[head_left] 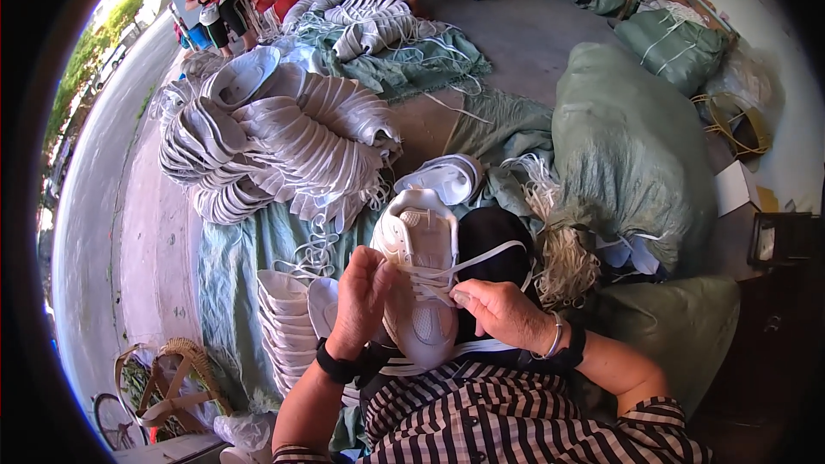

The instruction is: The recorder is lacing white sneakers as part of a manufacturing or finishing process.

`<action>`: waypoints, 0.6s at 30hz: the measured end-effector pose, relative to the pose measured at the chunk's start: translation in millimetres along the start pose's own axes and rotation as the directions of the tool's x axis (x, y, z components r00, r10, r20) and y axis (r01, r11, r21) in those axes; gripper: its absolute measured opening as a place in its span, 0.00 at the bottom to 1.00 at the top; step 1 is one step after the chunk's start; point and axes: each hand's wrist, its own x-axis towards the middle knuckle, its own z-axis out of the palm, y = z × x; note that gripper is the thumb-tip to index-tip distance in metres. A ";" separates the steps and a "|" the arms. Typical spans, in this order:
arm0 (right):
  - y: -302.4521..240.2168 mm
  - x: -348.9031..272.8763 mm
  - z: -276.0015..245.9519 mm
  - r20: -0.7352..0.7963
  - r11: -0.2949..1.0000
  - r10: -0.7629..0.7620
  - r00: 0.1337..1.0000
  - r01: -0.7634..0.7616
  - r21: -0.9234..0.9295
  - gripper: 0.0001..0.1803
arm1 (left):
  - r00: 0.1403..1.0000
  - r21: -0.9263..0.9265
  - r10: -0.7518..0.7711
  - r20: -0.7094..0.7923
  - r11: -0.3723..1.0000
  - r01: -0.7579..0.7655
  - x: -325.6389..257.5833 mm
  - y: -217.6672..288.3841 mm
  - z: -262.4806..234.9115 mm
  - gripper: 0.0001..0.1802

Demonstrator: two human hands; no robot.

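Lacing up a white shoe on the lap

Left hand (361, 296) is clamped around the left side of the white shoe (421, 275), which sits near, on the knees. Right hand (503, 314) pinches a white lace (481, 259) pulled off to the right. Stacks of white shoe uppers (275, 146) are piled far left, with a green sack (632, 155) on the right.

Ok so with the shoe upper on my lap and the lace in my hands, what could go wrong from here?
The lace runs taut from the white shoe upper past the right hand; a hard tug might pull it out of an eyelet. The left hand grips only the upper's edge, so it could slip off the lap. The loose lace bundle beside it could tangle.
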 end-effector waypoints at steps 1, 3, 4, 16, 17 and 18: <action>2.6 -0.8 1.7 -0.012 1.000 0.002 1.000 -0.002 -0.013 0.08 | 0.998 -0.113 -0.029 0.052 0.993 0.035 2.2 -0.6 -0.8 0.07; 5.3 1.5 4.5 -0.018 0.997 -0.042 0.999 0.041 -0.066 0.08 | 0.993 -0.228 -0.055 0.107 0.971 0.078 7.0 -1.0 -3.9 0.07; 7.3 1.5 5.1 -0.023 0.989 -0.089 0.996 0.086 -0.116 0.08 | 0.982 -0.305 -0.122 0.146 0.938 0.162 8.7 -0.6 -5.5 0.07; -1.5 16.3 3.0 0.076 0.992 0.013 0.997 -0.003 -0.128 0.09 | 0.973 -0.396 -0.202 0.113 0.889 0.230 9.1 -5.8 -4.9 0.07; -4.5 14.3 2.7 0.103 0.985 0.102 0.989 -0.085 -0.153 0.10 | 0.975 -0.416 -0.192 0.110 0.882 0.221 8.6 -8.4 -2.2 0.06; 1.3 14.1 3.6 0.137 0.974 0.105 0.985 -0.074 -0.213 0.10 | 0.980 -0.429 -0.163 0.114 0.882 0.196 8.6 -11.7 0.3 0.06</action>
